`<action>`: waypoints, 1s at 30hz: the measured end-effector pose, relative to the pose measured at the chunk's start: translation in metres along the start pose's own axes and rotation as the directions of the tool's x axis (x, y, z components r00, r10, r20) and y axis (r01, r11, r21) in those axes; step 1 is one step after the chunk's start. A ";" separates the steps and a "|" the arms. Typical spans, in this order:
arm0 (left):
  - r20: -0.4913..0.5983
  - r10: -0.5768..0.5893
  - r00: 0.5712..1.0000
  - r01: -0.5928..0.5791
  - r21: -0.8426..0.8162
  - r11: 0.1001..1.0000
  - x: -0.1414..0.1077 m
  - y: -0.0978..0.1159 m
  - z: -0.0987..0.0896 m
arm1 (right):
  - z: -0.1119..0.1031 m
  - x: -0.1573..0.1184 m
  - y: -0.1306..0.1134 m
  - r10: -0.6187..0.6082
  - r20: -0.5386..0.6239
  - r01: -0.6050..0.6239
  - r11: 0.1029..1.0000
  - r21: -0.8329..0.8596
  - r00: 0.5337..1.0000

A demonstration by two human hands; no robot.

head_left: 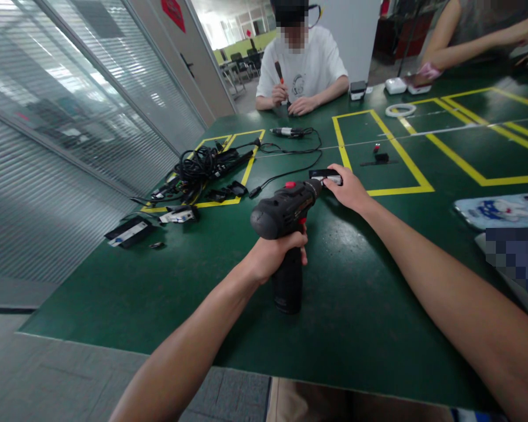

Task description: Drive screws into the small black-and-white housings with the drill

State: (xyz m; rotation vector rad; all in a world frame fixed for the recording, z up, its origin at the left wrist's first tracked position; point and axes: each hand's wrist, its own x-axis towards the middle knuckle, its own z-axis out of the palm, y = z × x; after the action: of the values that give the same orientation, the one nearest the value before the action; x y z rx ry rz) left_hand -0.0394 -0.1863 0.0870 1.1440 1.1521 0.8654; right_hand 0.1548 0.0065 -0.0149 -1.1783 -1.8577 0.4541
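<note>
A black cordless drill [281, 212] with red accents is in the grip of my left hand [278, 253], its fingers wrapped round the handle. The chuck points away from me and to the right. Its front end meets, or nearly meets, a small black box-shaped device [321, 174] with a pale label; contact is hard to tell. My right hand [345, 189] pinches that device at its right end, fingers closed on it, near the green table surface. The bit's tip is hidden behind the chuck and the device.
Tangled black cables [209, 166] lie at the left, near a black adapter box [129, 232]. Yellow tape [405, 158] marks rectangles on the green table [193, 305]. Across it, a person [305, 64] holds a screwdriver [278, 72]. A patterned phone case [504, 210] lies at right.
</note>
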 end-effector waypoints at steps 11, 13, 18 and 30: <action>0.006 -0.017 1.000 0.016 0.011 1.000 -0.001 0.001 0.001 | 0.000 0.000 0.001 0.010 0.010 -0.010 1.000 0.003 1.000; -0.001 -0.021 1.000 0.021 0.005 1.000 -0.001 0.001 0.001 | 0.000 0.000 0.000 0.013 0.012 -0.013 1.000 0.003 1.000; -0.004 -0.020 1.000 0.020 -0.005 1.000 -0.001 0.002 0.001 | -0.001 -0.001 0.000 0.012 0.008 -0.011 1.000 -0.002 1.000; -0.007 0.008 1.000 -0.008 0.000 1.000 -0.005 0.004 0.002 | 0.000 0.000 -0.001 -0.002 -0.010 0.002 1.000 -0.003 1.000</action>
State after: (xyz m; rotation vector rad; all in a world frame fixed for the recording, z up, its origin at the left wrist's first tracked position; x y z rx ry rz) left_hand -0.0388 -0.1904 0.0916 1.1469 1.1543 0.8759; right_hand 0.1547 0.0061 -0.0145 -1.1789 -1.8515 0.4436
